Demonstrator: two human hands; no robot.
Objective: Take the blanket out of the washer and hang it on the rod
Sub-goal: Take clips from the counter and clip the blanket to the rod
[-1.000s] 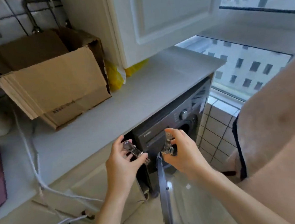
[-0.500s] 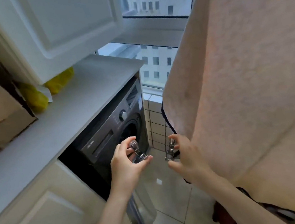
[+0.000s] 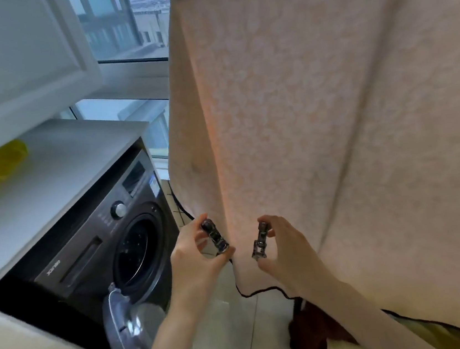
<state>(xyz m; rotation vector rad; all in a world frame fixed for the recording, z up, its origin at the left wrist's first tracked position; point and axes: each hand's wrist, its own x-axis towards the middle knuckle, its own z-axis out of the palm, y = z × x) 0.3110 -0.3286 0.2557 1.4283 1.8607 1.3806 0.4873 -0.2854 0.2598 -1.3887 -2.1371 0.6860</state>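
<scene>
Left hand (image 3: 193,263) and right hand (image 3: 287,251), each pinching 1 clear clip (image 3: 216,240), have swung from counter (image 3: 49,173) to hung blanket (image 3: 330,104); clipping seems next.

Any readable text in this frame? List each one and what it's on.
No text reads clearly.
Pale brand mark on the washer drawer panel: tilted, blurred, illegible.
Blue-white sticker on the washer front: too small.
Markings around the dial: too small.
The blanket, left clip in the left hand, right clip in the right hand: no text visible.
</scene>
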